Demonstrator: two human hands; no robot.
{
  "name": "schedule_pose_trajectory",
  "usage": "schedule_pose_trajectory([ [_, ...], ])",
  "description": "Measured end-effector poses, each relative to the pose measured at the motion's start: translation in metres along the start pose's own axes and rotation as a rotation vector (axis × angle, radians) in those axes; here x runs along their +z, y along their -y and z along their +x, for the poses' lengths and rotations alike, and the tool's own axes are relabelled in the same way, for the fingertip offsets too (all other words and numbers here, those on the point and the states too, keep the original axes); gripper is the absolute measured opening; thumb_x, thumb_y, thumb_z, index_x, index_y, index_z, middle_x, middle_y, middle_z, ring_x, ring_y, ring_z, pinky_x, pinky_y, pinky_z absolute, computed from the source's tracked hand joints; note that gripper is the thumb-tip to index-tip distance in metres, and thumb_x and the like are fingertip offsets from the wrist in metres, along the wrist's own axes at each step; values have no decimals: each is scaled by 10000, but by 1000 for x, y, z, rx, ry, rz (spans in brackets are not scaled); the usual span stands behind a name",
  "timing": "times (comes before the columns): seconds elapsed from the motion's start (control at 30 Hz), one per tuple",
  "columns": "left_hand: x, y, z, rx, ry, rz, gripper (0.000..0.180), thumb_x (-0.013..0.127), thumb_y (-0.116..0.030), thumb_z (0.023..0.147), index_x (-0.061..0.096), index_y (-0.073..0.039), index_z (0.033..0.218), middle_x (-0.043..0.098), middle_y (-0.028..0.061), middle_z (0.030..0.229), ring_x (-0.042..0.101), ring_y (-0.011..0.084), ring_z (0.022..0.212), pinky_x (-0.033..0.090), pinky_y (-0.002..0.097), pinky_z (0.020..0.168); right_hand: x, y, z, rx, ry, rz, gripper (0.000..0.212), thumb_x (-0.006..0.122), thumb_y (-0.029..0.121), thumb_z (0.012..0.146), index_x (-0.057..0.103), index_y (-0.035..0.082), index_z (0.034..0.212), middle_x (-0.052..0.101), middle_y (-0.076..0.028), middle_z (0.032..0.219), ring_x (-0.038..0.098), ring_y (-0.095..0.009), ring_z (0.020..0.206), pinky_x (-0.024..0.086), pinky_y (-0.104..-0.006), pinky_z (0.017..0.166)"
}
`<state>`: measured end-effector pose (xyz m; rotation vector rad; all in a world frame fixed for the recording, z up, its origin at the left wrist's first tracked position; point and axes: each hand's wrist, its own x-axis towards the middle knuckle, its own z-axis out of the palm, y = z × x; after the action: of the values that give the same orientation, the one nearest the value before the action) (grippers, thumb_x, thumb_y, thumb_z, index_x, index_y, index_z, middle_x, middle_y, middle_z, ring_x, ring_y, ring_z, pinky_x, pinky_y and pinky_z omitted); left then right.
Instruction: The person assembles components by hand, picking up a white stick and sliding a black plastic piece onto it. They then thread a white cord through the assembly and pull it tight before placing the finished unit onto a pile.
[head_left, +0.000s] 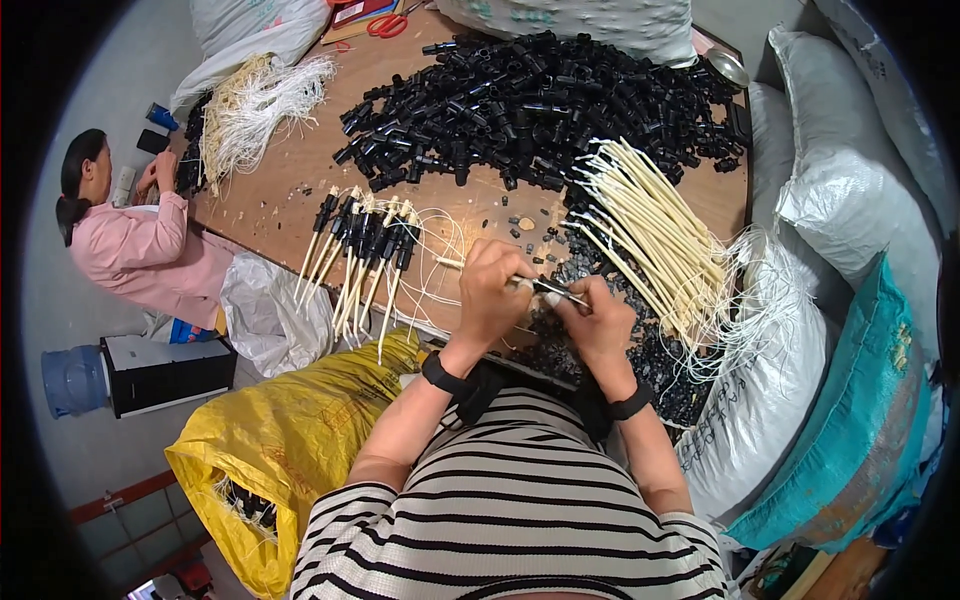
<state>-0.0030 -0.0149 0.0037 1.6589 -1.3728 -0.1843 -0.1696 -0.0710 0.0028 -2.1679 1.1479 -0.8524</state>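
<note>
My left hand (pixel 490 292) is closed around a thin cream rod (pixel 450 262), whose end pokes out on the hand's left side. Between my hands runs a black plastic sleeve (pixel 548 287), which seems to be on the same rod. The fingers of my right hand (pixel 598 322) pinch the sleeve's other end; the fingertips partly hide it. To the left, finished-looking rods with black sleeves (pixel 360 232) lie side by side over the table's edge, thin white strings trailing from them. At right rests a bundle of plain cream rods (pixel 655 240) with white strings.
A large heap of black plastic sleeves (pixel 540 100) covers the table's (pixel 270 190) far side. Small black pieces (pixel 650 375) lie around my right hand. A yellow sack (pixel 300 430) stands at left, white sacks (pixel 860 160) at right. A person in pink (pixel 140 240) works at far left.
</note>
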Motion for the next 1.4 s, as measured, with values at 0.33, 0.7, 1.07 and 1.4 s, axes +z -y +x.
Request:
schedule_pose_trajectory([
  [0.33,20,-6,6,145,516,-215,419,666,-35,663,623,-86,1077,626,118,896,607,335,862,491,410,761,-40,-8,9,410,210,949,181,608,-43,867,691,-10,1024,580,69,687,441,7,561,339,-160,517],
  [0.7,10,-8,8,7,447,-94,402,627,47,635,629,-45,1026,650,174,859,646,349,786,511,384,670,-41,1,8,-354,211,-123,322,639,33,725,725,111,1025,603,-107,599,597,-255,502,447,-340,468],
  [1.07,10,-18,1,0,437,21,419,629,30,651,597,-75,1055,635,163,757,632,370,709,497,402,602,-5,-3,-1,-211,-11,-95,96,657,61,754,581,107,717,559,-68,569,565,-246,451,388,-351,405],
  [1.4,-5,-2,3,-16,383,-133,393,641,43,666,577,-72,1037,645,129,811,642,343,720,504,389,619,-19,-11,-4,-293,55,4,365,603,5,764,698,125,1096,599,-87,589,572,-236,463,439,-333,451],
])
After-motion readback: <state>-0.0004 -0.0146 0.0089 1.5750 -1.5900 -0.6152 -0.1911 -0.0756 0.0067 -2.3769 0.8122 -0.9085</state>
